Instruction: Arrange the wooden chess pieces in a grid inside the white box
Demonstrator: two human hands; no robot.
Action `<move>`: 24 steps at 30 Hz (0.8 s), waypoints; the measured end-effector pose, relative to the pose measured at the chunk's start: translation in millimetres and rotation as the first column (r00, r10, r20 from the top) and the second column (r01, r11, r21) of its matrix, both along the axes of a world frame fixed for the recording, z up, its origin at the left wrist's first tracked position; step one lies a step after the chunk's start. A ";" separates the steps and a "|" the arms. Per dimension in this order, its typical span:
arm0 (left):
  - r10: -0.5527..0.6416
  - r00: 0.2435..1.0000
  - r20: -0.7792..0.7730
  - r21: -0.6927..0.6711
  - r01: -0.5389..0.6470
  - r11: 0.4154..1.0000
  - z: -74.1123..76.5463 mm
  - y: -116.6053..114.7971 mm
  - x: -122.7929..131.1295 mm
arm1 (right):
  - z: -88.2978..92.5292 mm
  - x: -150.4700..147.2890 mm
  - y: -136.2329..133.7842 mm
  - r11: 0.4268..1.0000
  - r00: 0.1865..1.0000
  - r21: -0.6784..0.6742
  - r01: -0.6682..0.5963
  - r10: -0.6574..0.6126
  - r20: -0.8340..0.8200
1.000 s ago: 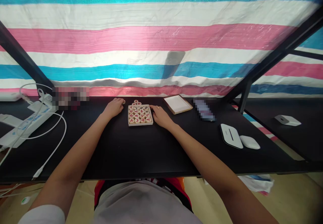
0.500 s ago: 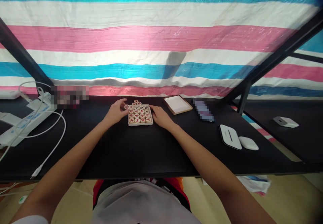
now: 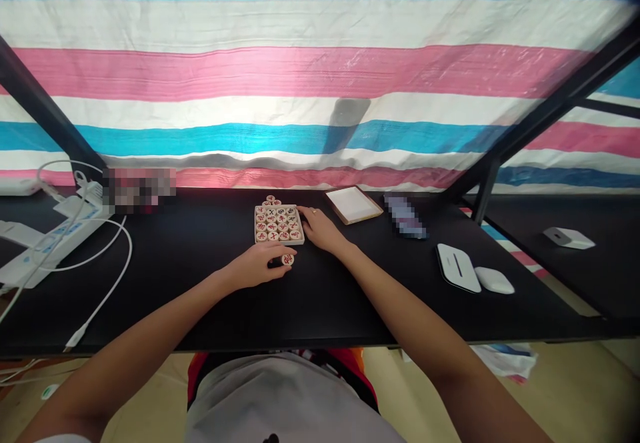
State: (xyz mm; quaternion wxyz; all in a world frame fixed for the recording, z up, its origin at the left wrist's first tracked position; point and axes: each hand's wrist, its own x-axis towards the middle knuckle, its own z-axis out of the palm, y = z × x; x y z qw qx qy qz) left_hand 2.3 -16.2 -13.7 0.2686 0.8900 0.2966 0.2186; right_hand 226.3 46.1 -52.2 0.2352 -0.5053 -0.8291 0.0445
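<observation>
A shallow white box (image 3: 279,244) holds rows of round Chinese chess pieces, marked with mostly red characters and a few black ones. Just in front of it my left hand (image 3: 255,265) pinches one Chinese chess piece (image 3: 287,260) between thumb and fingers, its red character facing up. My right hand (image 3: 320,228), with a ring on one finger, grips the box at its right side near the back corner. Behind the box lies a small group of loose Chinese chess pieces (image 3: 271,200).
An open box lid (image 3: 353,204) and a blurred phone-like object (image 3: 406,216) lie to the right. Further right are a white flat device (image 3: 457,268) and a white rounded case (image 3: 494,280). A power strip (image 3: 55,246) with white cables (image 3: 120,282) occupies the black table's left side.
My left hand has moved from the box's left back corner to its front, bringing a chess piece along. My right hand stays at the box's right side.
</observation>
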 end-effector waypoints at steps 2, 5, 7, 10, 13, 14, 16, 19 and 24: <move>0.039 0.999 -0.012 -0.019 -0.039 0.999 -2.1 2.4 -1.0 | -0.1 -0.3 -0.2 1.000 1.000 0.000 0.001 -0.001 0.002; 0.092 0.996 -0.021 -0.067 -0.093 0.993 -3.3 5.2 -1.4 | 0.7 -0.8 -0.4 1.000 1.000 -0.012 0.001 -0.001 -0.023; 0.122 0.992 -0.009 -0.118 -0.122 0.985 -2.8 6.1 -1.1 | 3.8 -0.1 -1.1 0.999 0.995 -0.021 0.044 -0.046 -0.089; 0.161 0.986 0.037 -0.209 -0.150 0.966 -1.9 6.3 -0.4 | 16.8 3.1 -5.4 0.992 0.974 -0.053 0.112 -0.121 -0.194; 0.182 0.981 0.068 -0.272 -0.157 0.949 -1.5 6.0 0.2 | 38.7 7.1 -15.6 0.985 0.979 -0.169 -0.040 0.004 -0.206; 0.182 0.981 0.072 -0.283 -0.155 0.947 -1.3 5.8 0.3 | 46.3 8.0 -20.2 0.972 0.974 -0.217 -0.087 0.038 -0.222; 0.173 0.982 0.077 -0.293 -0.144 0.945 -0.6 5.3 0.4 | 58.8 8.1 -30.3 0.910 0.951 -0.372 -0.183 0.067 -0.303; 0.169 0.982 0.086 -0.303 -0.136 0.943 0.3 4.8 0.3 | 65.9 3.7 -44.6 0.626 0.916 -0.697 -0.350 0.073 -0.395; 0.172 0.981 0.094 -0.339 -0.130 0.932 -2.0 6.7 -0.4 | 54.8 -11.1 -55.3 0.352 0.871 -0.815 -0.460 0.001 -0.491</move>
